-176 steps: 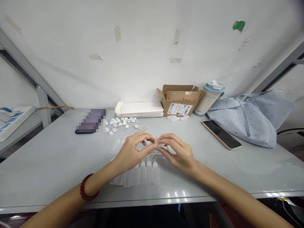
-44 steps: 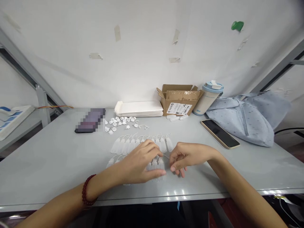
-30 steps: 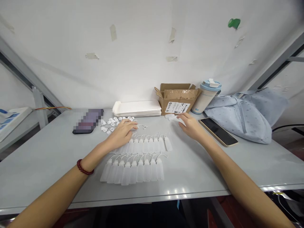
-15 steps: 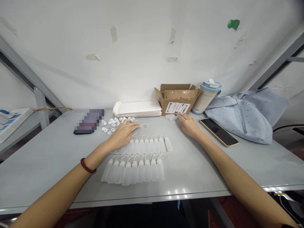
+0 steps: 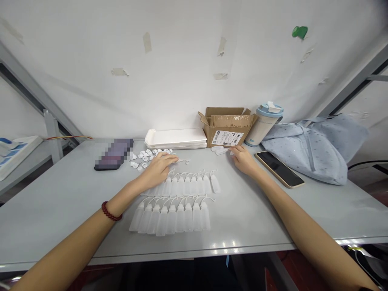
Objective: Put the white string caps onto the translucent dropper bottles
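My left hand (image 5: 158,169) is above the far row of small translucent bottles (image 5: 190,186). Its fingers are drawn together, and a thin white strap piece (image 5: 184,161) sticks out past the fingertips. Part of that row is hidden under the hand. A nearer row of the same bottles (image 5: 171,220), with curved white straps at their tops, lies flat in front. My right hand (image 5: 245,161) is by the cardboard box, thumb and fingers pinched at a small clear plastic piece (image 5: 232,153), mostly covered. Other clear pieces (image 5: 218,150) lie left of its fingertips.
Loose white caps (image 5: 142,157) lie beyond my left hand, near a dark phone (image 5: 115,155). White envelopes (image 5: 178,138), an open cardboard box (image 5: 228,135) and a tumbler (image 5: 263,125) stand along the wall. At right are another phone (image 5: 279,169) and a blue cloth bag (image 5: 306,149).
My right hand has shifted slightly right, away from the clear pieces, and a small clear piece now shows under its fingertips. My left hand has barely moved.
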`<action>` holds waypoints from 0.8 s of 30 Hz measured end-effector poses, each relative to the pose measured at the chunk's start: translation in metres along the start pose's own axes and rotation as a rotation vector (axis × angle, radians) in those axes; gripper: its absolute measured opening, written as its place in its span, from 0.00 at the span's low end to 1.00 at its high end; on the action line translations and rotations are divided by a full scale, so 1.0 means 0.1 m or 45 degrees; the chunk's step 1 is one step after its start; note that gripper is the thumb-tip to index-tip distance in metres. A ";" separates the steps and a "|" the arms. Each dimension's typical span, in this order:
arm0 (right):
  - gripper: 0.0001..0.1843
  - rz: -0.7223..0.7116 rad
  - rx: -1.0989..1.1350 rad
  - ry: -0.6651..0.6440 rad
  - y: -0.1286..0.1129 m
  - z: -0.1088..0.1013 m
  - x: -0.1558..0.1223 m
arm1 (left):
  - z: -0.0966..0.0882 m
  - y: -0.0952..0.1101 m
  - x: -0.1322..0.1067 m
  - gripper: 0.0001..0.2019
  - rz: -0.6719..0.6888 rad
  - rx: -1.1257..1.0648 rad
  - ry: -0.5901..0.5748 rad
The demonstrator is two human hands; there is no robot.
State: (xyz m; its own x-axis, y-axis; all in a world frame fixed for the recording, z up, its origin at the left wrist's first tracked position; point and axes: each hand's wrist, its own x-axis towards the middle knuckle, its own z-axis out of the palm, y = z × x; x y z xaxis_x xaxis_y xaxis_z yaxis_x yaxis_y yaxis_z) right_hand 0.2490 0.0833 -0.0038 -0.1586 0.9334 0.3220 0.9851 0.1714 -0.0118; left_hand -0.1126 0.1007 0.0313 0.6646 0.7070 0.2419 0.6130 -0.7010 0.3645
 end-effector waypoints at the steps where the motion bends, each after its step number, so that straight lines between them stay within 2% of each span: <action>1: 0.23 0.002 -0.004 -0.003 0.01 -0.01 0.00 | -0.01 0.01 -0.01 0.24 -0.011 -0.015 0.028; 7: 0.31 0.027 -0.026 -0.071 0.05 -0.06 -0.04 | -0.09 0.16 -0.04 0.22 -0.151 -0.084 0.285; 11: 0.31 0.056 -0.031 -0.107 0.04 -0.10 -0.05 | -0.11 0.25 -0.05 0.19 -0.281 -0.191 0.376; 19: 0.16 0.078 0.044 0.002 -0.10 -0.23 -0.07 | -0.09 0.27 -0.06 0.20 -0.259 -0.198 0.350; 22: 0.14 0.038 0.111 0.070 -0.22 -0.28 -0.08 | -0.10 0.25 -0.07 0.22 -0.217 -0.172 0.390; 24: 0.13 0.003 0.153 0.107 -0.32 -0.31 -0.10 | -0.10 0.20 -0.06 0.21 -0.224 -0.115 0.358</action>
State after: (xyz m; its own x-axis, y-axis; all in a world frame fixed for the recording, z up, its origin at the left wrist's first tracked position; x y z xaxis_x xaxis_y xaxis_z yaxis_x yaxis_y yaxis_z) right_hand 0.2212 0.0592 0.0226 -0.1451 0.9050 0.3999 0.9697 0.2103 -0.1241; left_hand -0.1085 0.0830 0.0459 0.4005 0.8234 0.4020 0.6589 -0.5637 0.4981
